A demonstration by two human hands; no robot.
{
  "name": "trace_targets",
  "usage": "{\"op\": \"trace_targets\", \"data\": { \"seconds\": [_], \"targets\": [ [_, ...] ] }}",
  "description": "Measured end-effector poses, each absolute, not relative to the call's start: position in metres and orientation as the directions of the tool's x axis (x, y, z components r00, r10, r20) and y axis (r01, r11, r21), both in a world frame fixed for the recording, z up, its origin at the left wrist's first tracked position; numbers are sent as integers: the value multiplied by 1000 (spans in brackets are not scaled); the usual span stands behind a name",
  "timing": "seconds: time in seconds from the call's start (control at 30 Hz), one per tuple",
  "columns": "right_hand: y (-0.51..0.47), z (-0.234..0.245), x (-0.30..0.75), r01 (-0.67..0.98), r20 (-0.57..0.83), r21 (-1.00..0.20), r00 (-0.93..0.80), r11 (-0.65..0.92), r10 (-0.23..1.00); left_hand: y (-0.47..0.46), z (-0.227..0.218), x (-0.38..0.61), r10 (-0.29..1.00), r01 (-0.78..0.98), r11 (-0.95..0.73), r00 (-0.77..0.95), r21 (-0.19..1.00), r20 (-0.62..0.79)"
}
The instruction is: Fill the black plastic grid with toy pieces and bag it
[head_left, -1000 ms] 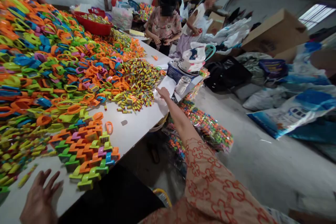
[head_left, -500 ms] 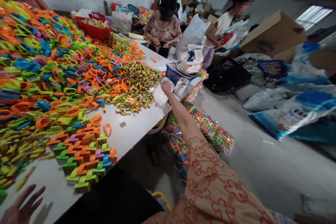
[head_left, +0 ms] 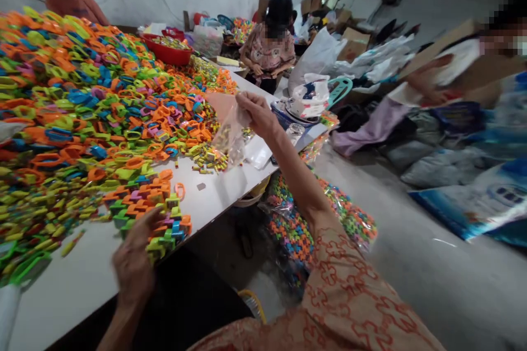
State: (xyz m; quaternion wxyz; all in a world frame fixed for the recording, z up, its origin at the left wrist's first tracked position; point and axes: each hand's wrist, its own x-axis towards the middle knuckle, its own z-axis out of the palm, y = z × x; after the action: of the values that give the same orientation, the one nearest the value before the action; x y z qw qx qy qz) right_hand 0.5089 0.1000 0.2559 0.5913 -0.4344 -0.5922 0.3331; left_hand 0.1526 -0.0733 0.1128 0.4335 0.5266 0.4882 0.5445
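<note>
My right hand (head_left: pixel 257 112) pinches the top of a clear plastic bag (head_left: pixel 234 140), which hangs over the table (head_left: pixel 214 197). Behind and below the bag lie many small yellow pieces with red ends (head_left: pixel 200 160). More white plastic bags (head_left: pixel 260 149) lie flat just right of it. My left hand (head_left: pixel 135 258), a little blurred, is over the table's front edge with its fingers apart. Its fingertips come close to a tight group of colourful plastic loop pieces (head_left: pixel 148 197) and partly cover them; I cannot tell whether they touch.
A large heap of colourful plastic loops (head_left: pixel 90 93) covers the table's left and far side. A red basin (head_left: pixel 167 52) stands beyond it, a blue basket (head_left: pixel 284 115) at the right corner. Filled bags (head_left: pixel 288 219) lie on the floor. Several other people are around.
My right hand has lifted a clear bag from the pile of bags and brought it left and up. My left hand has moved right, to the grouped loops. The view has shifted somewhat.
</note>
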Motion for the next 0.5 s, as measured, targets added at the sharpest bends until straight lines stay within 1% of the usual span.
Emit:
{"op": "trace_targets", "data": {
  "seconds": [0.03,0.07,0.13,0.17,0.23,0.3,0.4,0.5],
  "targets": [
    [81,262,495,85,401,-913,-6,400,916,-70,120,171,999,-51,-44,-26,998,42],
    [63,267,485,63,386,-918,-77,391,919,-66,126,186,997,-181,74,-2,981,-76],
    [34,270,474,46,349,-931,-188,363,918,-55,135,207,954,-401,296,80,867,-288],
    [24,268,472,47,330,-936,-228,349,916,-49,138,212,931,-481,359,126,800,-343],
    [12,258,471,63,298,-943,-274,326,914,-40,143,213,921,-603,378,172,702,-349],
    [5,244,472,91,276,-946,-287,312,917,-36,149,206,949,-684,298,137,666,-284],
    [-5,222,467,146,232,-946,-317,289,920,-38,157,192,977,-696,184,53,694,-206],
    [-14,207,455,174,172,-951,-384,254,907,-44,157,181,982,-617,159,18,771,-188]
  ]
}}
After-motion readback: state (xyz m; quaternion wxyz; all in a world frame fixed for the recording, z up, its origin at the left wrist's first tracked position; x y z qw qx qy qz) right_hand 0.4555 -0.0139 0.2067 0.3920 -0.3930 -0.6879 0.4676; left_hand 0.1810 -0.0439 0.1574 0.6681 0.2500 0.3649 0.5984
